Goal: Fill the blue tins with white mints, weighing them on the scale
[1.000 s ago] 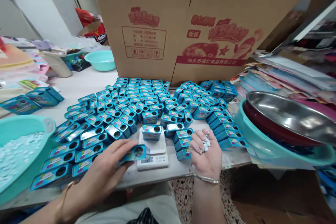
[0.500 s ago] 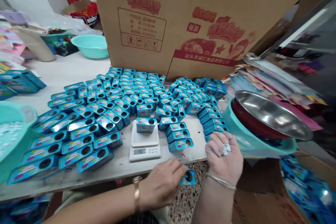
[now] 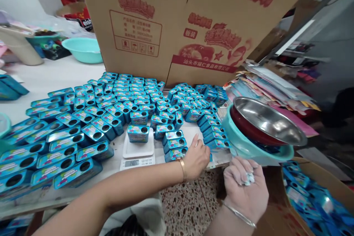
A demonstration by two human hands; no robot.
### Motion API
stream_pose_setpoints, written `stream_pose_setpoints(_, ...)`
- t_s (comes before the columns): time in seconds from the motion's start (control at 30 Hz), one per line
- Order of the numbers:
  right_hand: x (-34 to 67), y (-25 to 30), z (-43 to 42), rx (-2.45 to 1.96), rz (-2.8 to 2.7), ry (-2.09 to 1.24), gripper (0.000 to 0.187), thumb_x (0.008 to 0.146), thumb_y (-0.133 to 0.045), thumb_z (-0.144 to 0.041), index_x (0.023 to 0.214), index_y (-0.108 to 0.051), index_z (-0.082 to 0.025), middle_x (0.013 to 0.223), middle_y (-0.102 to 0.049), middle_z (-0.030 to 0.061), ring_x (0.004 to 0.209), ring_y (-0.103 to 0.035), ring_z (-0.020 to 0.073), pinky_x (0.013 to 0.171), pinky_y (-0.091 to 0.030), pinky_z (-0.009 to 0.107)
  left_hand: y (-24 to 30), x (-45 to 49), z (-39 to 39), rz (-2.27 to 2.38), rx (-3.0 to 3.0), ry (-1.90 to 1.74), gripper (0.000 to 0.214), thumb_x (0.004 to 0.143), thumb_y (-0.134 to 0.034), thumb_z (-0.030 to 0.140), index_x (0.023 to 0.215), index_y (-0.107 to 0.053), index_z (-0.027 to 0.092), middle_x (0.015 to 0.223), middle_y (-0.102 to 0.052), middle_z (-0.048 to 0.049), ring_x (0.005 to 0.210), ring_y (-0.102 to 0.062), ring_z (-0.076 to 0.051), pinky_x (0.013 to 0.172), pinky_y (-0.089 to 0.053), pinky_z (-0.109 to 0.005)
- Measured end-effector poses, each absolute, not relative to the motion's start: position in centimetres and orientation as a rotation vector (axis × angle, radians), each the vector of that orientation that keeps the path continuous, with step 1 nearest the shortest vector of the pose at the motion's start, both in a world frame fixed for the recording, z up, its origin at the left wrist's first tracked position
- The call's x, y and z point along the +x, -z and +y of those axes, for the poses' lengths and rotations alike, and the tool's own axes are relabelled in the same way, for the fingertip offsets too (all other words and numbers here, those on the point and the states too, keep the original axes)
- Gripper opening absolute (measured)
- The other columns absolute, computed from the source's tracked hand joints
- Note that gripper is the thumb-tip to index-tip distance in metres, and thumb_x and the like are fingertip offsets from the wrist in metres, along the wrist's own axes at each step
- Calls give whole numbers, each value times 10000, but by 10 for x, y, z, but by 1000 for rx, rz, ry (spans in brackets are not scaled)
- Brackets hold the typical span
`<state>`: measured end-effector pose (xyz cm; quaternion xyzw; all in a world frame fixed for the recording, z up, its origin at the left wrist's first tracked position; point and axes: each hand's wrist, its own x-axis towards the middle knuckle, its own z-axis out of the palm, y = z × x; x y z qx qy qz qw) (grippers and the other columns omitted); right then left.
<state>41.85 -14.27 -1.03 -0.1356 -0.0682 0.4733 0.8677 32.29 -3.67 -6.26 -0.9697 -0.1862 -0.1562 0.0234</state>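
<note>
My left hand (image 3: 195,158) reaches across to the right end of the table edge, just right of a short column of blue tins (image 3: 174,144). Its fingers curl around a blue tin (image 3: 211,157) that is almost wholly hidden behind the hand. My right hand (image 3: 246,190) is off the table edge, palm up and cupped around a few white tablets (image 3: 248,179). A small white scale (image 3: 137,156) stands near the front edge with one blue tin (image 3: 137,133) on its pan. Several rows of the same tins (image 3: 91,118) with round holes cover the table.
Large cardboard cartons (image 3: 171,25) stand behind the tins. At the right, a steel bowl (image 3: 265,120) sits in stacked teal basins beside piled papers (image 3: 265,81). A carton of blue tins (image 3: 312,199) is on the floor. A teal bowl (image 3: 82,49) sits at the back left.
My left hand carried a blue tin from beside the scale, below the table edge, then up to the right end of the table. My right hand with the tablets dropped lower right.
</note>
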Motion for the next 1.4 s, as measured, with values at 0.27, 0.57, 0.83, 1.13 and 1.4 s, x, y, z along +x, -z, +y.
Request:
stream_pose_setpoints(0.27,424,23,-135,-244,-102,-994,102,846,-456,-122,795,-425,-205,628,-384,-68,465,-327,71,401,-303,181,-26,181,31,-1024,-2792,550,286,877,-544,360,1094,-611,186,1131,-609,-75,1210,-432,-293,1118,-67,-608)
stream_pose_setpoints(0.57,398,17,-109,-140,-54,-1088,102,882,-453,-180,788,-418,-200,628,-376,-71,449,-322,56,382,-260,167,23,178,6,-855,-2639,122,196,871,-477,120,882,-672,108,931,-614,-117,1028,-506,-271,1124,-189,-549)
stream_pose_setpoints(0.83,404,24,-125,-133,-82,-1095,96,869,-467,-158,790,-430,-199,630,-382,-70,451,-322,57,382,-268,165,61,190,-18,-971,-2791,-220,313,846,-390,11,1050,-627,-11,1177,-572,-289,1080,-521,-318,850,-474,-457)
stream_pose_setpoints(1.13,401,25,-129,-124,-57,-1094,98,868,-464,-154,787,-430,-197,629,-377,-71,447,-332,54,382,-278,158,78,202,-1,-1254,-2738,-260,452,801,-428,33,1233,-495,-79,1397,-310,-395,1123,-543,-354,730,-535,-393)
stream_pose_setpoints(1.4,404,27,-121,-190,-120,-1093,132,841,-515,-128,781,-420,-198,624,-393,-81,443,-343,45,379,-276,147,85,202,15,-1310,-2805,-176,384,801,-333,-29,1088,-587,-37,1341,-403,-346,1077,-547,-317,745,-538,-398)
